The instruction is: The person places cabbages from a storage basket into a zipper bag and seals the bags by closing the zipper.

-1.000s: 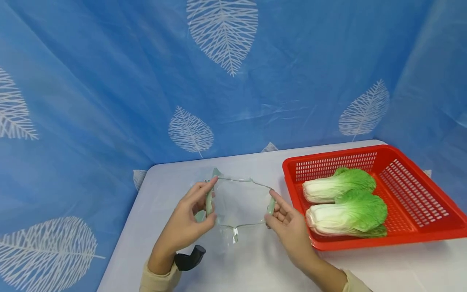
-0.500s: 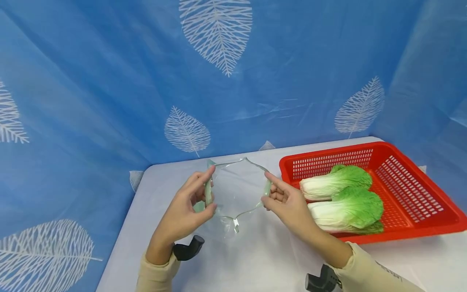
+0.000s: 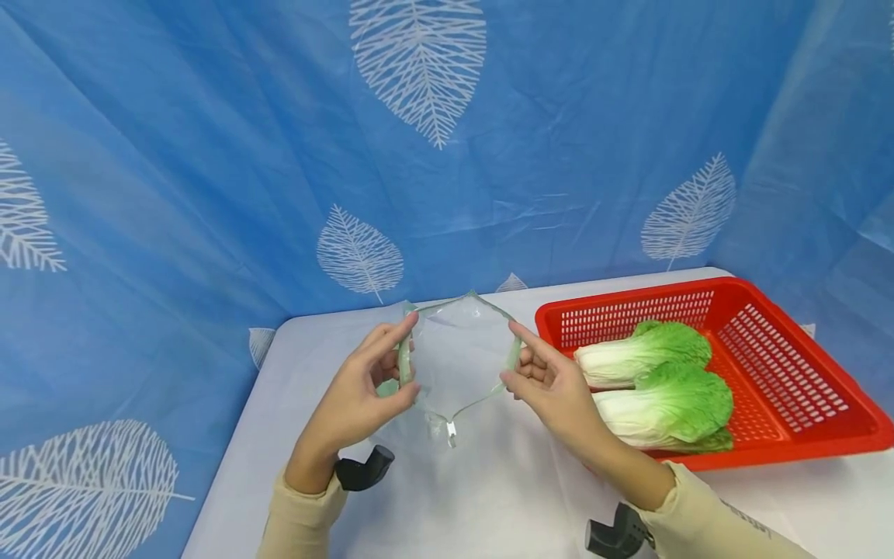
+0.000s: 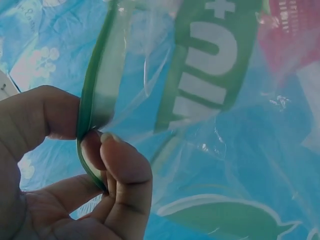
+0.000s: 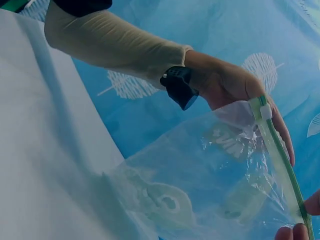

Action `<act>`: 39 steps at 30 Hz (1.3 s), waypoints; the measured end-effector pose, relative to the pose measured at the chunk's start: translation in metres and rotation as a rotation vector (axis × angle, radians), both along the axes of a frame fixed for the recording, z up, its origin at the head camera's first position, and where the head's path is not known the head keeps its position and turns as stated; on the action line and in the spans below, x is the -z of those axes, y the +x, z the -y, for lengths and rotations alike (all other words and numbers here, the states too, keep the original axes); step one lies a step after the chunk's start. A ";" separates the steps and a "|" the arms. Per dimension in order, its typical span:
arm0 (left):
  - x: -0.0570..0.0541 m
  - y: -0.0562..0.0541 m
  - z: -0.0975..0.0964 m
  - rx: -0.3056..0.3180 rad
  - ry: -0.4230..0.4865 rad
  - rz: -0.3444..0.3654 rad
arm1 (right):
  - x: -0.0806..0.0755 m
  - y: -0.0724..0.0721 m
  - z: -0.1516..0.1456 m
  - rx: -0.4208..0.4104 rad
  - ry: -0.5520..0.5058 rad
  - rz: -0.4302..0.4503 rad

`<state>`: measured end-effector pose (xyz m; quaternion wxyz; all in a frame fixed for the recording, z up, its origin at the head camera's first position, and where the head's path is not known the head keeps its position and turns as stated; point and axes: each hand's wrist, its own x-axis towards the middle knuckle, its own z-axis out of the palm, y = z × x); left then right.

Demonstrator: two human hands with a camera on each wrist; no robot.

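Observation:
A clear zip bag (image 3: 457, 361) with a green-edged mouth hangs between my hands in the head view, its mouth spread into a rough hexagon. A white slider (image 3: 451, 429) sits at the mouth's near corner. My left hand (image 3: 363, 384) pinches the left edge of the mouth between thumb and fingers. On the opposite edge, my right hand (image 3: 555, 384) grips the rim the same way. The left wrist view shows left-hand fingers (image 4: 127, 167) curled over the green strip. Green printing marks the bag (image 5: 170, 155) in the right wrist view, where only the right fingertips show.
To the right stands a red plastic basket (image 3: 810, 388) with two cabbages (image 3: 663, 400) lying inside. Both stand on a white-covered table (image 3: 468, 512). A blue curtain (image 3: 559, 116) with white leaf prints hangs behind and at the left. Black wrist cameras (image 3: 365, 468) are worn on both arms.
The mouth of the zip bag has spread wider from front to back, its far edge rising to a peak. My right hand has moved up a little. Both hands keep their hold.

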<state>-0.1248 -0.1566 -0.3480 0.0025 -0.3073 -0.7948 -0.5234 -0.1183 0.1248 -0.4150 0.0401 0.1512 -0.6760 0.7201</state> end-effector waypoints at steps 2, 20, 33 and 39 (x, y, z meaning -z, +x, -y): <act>0.002 -0.003 -0.002 0.014 0.004 0.017 | 0.000 0.001 -0.004 -0.006 0.029 -0.017; 0.008 -0.005 -0.006 0.032 0.034 0.031 | -0.013 0.019 -0.187 -0.279 0.239 -0.257; 0.014 0.002 0.005 0.033 0.069 0.057 | 0.018 0.006 -0.245 -0.419 0.337 -0.107; 0.015 0.002 0.006 0.042 0.108 0.047 | 0.021 -0.011 -0.238 -0.461 0.429 -0.074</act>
